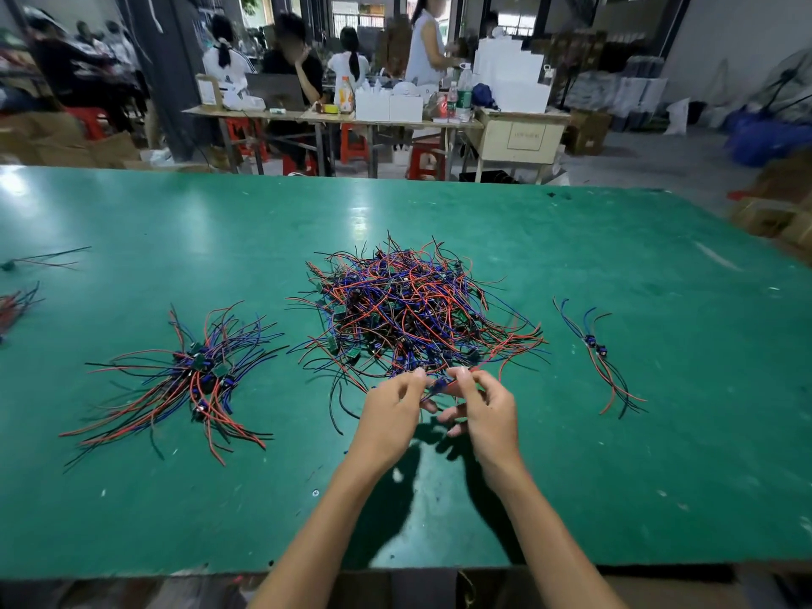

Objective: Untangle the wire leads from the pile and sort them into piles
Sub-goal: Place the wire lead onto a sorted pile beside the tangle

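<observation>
A big tangled pile (408, 309) of red, blue and black wire leads with small green boards lies in the middle of the green table (637, 454). At its near edge my left hand (389, 408) and my right hand (481, 404) both pinch one wire lead (437, 385), held just above the table between my fingertips. A sorted pile of leads (197, 380) fans out to the left. A small sorted pile (599, 353) of two or three leads lies to the right.
More leads lie at the table's far left edge (17, 301), with a single lead (44, 259) behind them. Beyond the table, people sit and stand at a workbench (373, 118) with boxes and bottles. Cardboard boxes (773, 213) stand at the right.
</observation>
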### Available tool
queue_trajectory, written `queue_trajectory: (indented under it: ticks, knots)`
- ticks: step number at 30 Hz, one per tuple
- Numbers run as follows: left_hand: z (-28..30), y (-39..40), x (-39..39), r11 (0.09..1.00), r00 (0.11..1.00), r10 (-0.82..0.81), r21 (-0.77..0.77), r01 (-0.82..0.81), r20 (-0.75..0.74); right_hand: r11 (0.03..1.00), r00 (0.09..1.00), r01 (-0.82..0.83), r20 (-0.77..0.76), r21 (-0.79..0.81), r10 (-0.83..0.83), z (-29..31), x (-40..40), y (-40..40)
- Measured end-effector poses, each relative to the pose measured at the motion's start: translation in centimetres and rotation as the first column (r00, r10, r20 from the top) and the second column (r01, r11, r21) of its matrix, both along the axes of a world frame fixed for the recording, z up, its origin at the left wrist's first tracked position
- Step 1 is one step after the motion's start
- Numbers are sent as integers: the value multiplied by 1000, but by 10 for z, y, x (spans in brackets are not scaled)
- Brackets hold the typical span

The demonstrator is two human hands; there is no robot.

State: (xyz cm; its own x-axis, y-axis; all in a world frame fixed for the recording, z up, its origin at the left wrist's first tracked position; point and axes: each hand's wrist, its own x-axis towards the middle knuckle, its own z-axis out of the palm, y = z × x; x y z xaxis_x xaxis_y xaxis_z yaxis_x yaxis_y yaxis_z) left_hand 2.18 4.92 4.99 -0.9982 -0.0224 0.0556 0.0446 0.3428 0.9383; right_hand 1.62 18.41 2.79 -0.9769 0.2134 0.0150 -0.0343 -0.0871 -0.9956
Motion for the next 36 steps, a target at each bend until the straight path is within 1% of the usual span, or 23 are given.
queue_trajectory:
  ticks: [3,5,8,11,13,17,19,21,25,28,31,36]
  knots:
    - [-5,-8,2,999,1000,1,47,-2,5,992,996,85,14,-98,-84,-4,-3,3]
    - [-8,-13,2,1000,999,-25,11,25,-21,989,996,94,5,-115,-94,-9,-3,4]
    - [-10,-15,3,999,997,-24,-45,21,-69,989,1000,26,-14,-143,-28,-12,1,3]
    - [-11,-12,2,999,994,-2,-36,-2,-109,986,996,-83,-39,-141,78,-13,5,2]
    - [-9,-7,2,999,992,-6,-35,2,-125,984,991,-124,-71,-126,115,-14,7,2]
    - [-10,3,2,1000,993,0,-6,-1,-122,993,994,-35,-110,-111,23,-18,3,4]
    - [-12,7,0,1000,995,-5,-10,4,-96,988,993,-21,-117,-150,4,-19,2,5]
    - [-14,9,-1,999,995,-28,-47,23,-101,985,993,-13,-114,-170,-6,-21,0,6]
    - [-17,9,0,991,990,-58,-127,42,-128,994,992,23,-123,-110,-37,-24,-1,6]
    - [-20,3,2,989,992,-58,-143,42,-111,995,991,45,-123,-85,-56,-24,-2,5]
    - [-21,-1,3,989,993,-51,-143,35,-105,991,988,93,-117,-97,-104,-24,-5,5]
    - [-23,-6,6,990,995,-20,-142,6,-95,984,986,125,-94,-123,-137,-23,-10,8]
